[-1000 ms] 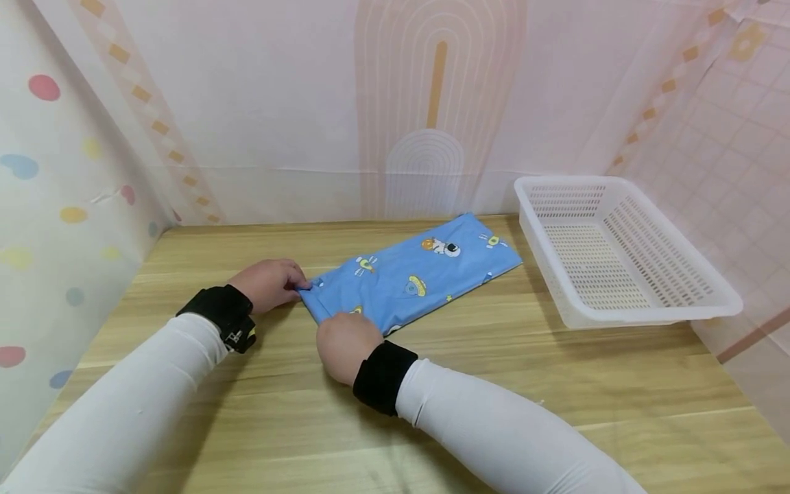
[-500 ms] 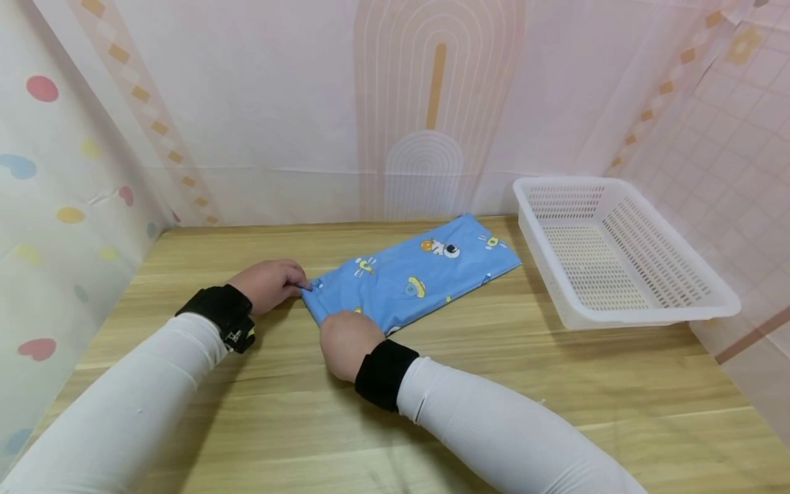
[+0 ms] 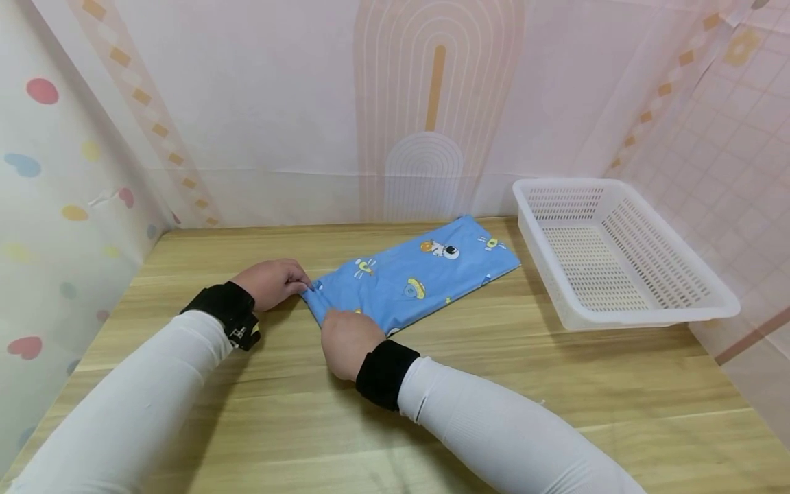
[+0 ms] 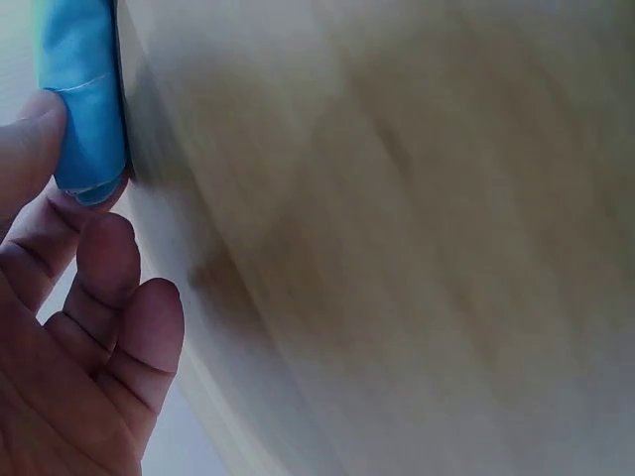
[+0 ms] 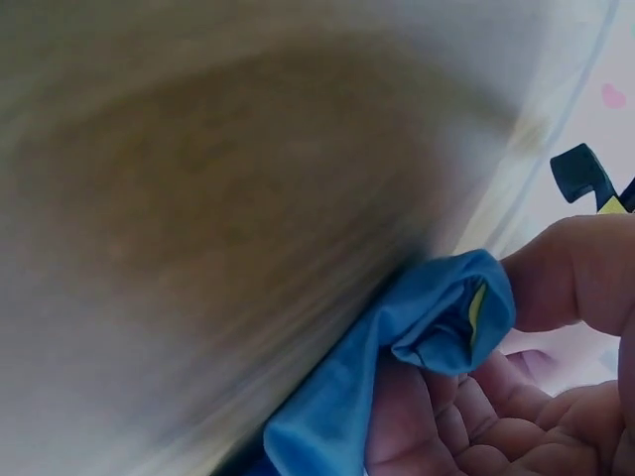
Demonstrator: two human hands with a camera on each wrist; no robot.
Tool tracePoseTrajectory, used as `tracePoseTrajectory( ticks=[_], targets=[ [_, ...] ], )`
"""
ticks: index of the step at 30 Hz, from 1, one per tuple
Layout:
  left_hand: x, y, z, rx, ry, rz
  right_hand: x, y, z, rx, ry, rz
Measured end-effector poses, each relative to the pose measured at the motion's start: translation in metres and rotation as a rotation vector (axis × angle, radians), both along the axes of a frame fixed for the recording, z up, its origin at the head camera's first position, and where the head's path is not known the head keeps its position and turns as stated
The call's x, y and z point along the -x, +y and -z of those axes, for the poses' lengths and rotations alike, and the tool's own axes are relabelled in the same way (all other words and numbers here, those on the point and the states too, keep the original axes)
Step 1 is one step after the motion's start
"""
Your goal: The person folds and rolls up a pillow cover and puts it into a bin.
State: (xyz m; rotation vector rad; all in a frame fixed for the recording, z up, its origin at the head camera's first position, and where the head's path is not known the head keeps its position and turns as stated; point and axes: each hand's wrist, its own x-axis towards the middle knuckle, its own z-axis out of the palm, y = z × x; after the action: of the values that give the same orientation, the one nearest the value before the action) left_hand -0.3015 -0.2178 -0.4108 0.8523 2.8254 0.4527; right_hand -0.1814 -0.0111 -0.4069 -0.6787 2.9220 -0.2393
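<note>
A folded blue cloth (image 3: 426,267) printed with astronauts, saucers and stars lies slantwise on the wooden table. At its near left end, my left hand (image 3: 270,283) pinches the far corner between thumb and forefinger. My right hand (image 3: 350,344) grips the near corner, its fingertips hidden under the hand in the head view. Between the hands, the cloth's short edge is curled over. In the left wrist view the blue cloth (image 4: 87,119) shows as a rolled end, with the other fingers loosely bent below. In the right wrist view the cloth (image 5: 437,317) forms a coiled end at the thumb.
A white plastic basket (image 3: 623,315) with slotted sides stands at the right, just past the cloth's far right end. The wooden table (image 3: 296,425) meets a patterned wall covering (image 3: 278,123) at the back. Dotted sheeting (image 3: 74,274) hangs at the left.
The cloth's left edge is curled over slightly more between the hands. My right hand has shifted a touch to the right; the left hand stays almost in place.
</note>
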Motion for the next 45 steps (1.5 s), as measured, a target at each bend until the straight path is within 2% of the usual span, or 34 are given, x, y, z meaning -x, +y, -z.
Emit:
tracePoseTrajectory(
  ticks=[5, 10, 14, 17, 21, 25, 29, 32, 34, 38, 42, 45],
  targets=[
    [0.004, 0.002, 0.004, -0.012, -0.029, -0.022, -0.001, -0.001, 0.000, 0.056, -0.060, 0.054],
    [0.008, 0.000, 0.011, -0.048, -0.069, -0.050, -0.001, -0.001, 0.001, 0.071, -0.093, 0.053],
    [0.010, -0.003, 0.015, -0.097, -0.106, -0.088, 0.001, 0.000, 0.000, 0.013, -0.060, -0.018],
    [0.010, -0.007, 0.016, -0.185, -0.167, -0.148, 0.001, 0.001, 0.000, -0.033, -0.044, -0.053],
    [0.006, -0.012, 0.013, -0.287, -0.220, -0.215, 0.002, 0.000, -0.001, -0.052, -0.064, -0.048],
    [0.003, -0.014, 0.012, -0.296, -0.211, -0.234, 0.002, 0.000, -0.001, -0.053, -0.086, -0.025],
    [0.003, -0.010, 0.015, -0.245, -0.124, -0.206, 0.001, 0.000, -0.001, -0.059, -0.082, -0.025],
    [0.005, -0.005, 0.017, -0.180, -0.048, -0.133, 0.001, 0.001, -0.001, -0.075, -0.055, -0.050],
    [0.005, -0.003, 0.018, -0.147, -0.027, -0.077, 0.000, 0.002, -0.001, -0.087, -0.038, -0.065],
    [0.005, -0.003, 0.018, -0.112, -0.040, 0.005, -0.001, 0.004, -0.002, -0.103, -0.024, -0.075],
    [0.002, -0.005, 0.014, -0.105, -0.050, 0.036, -0.003, 0.006, -0.004, -0.096, -0.026, -0.075],
    [0.001, -0.005, 0.014, -0.088, -0.032, 0.045, -0.003, 0.006, -0.005, -0.090, -0.028, -0.077]
  ],
)
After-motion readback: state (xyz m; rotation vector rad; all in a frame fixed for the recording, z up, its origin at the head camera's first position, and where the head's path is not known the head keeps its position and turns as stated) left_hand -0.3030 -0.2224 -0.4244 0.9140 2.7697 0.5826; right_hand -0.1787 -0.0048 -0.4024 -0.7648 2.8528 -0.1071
